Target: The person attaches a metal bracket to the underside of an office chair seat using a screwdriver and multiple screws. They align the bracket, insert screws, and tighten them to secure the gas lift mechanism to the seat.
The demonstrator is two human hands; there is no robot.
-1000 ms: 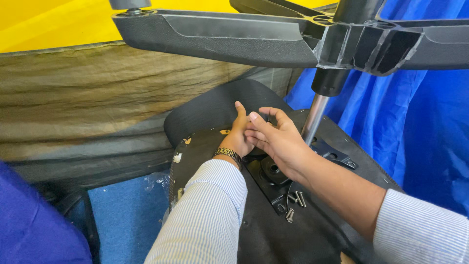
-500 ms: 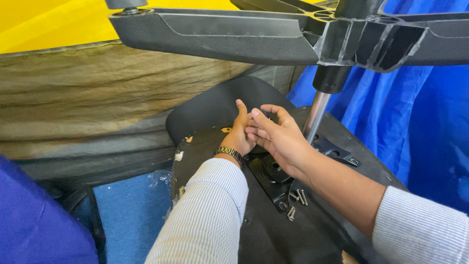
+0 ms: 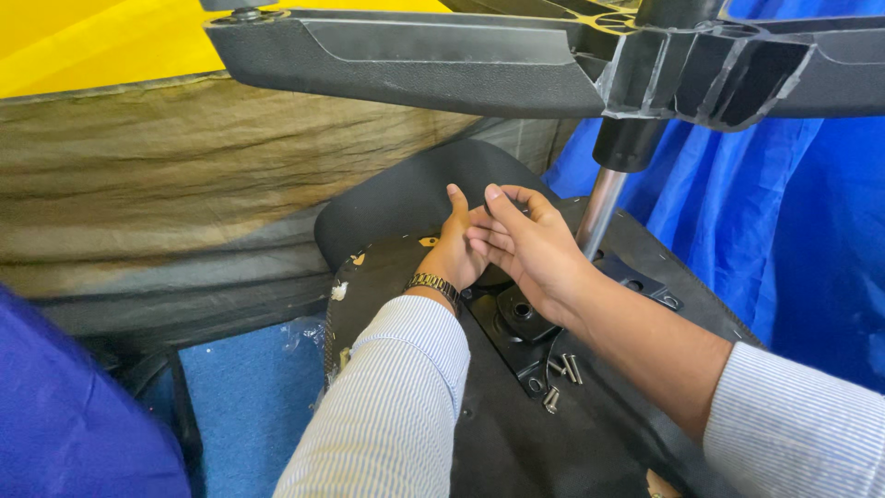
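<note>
Both hands meet over the black upturned underside of an office chair seat (image 3: 590, 433), just beside the black metal mounting plate (image 3: 525, 323) and the silver gas-lift column (image 3: 599, 217). The left hand (image 3: 456, 254) and right hand (image 3: 525, 249) press their fingertips together; whether either grip pinches anything small I cannot tell. A few loose silver screws (image 3: 560, 371) lie on the seat near the plate. Done well, this calls for steady wrists, working low over the seat so nothing rolls away.
</note>
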